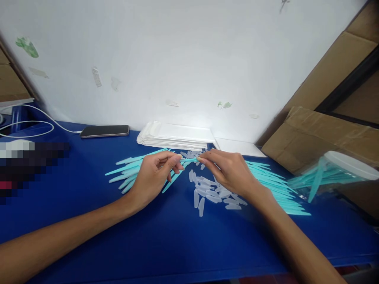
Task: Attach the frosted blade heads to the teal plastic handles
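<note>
My left hand [155, 171] reaches from near left, my right hand [229, 169] from near right; fingertips of both pinch one turquoise stick [188, 160].

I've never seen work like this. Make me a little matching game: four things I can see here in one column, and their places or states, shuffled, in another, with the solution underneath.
Column one
1. Phone
2. Translucent pieces
3. White stack
4. Left hand

Column two
A. Lies in layers near the wall
B. Pinches a thin turquoise piece that the right hand also holds
C. Has a white cable at one end
D. Scattered loosely on the blue table

Right pairs: 1-C, 2-D, 3-A, 4-B
</note>
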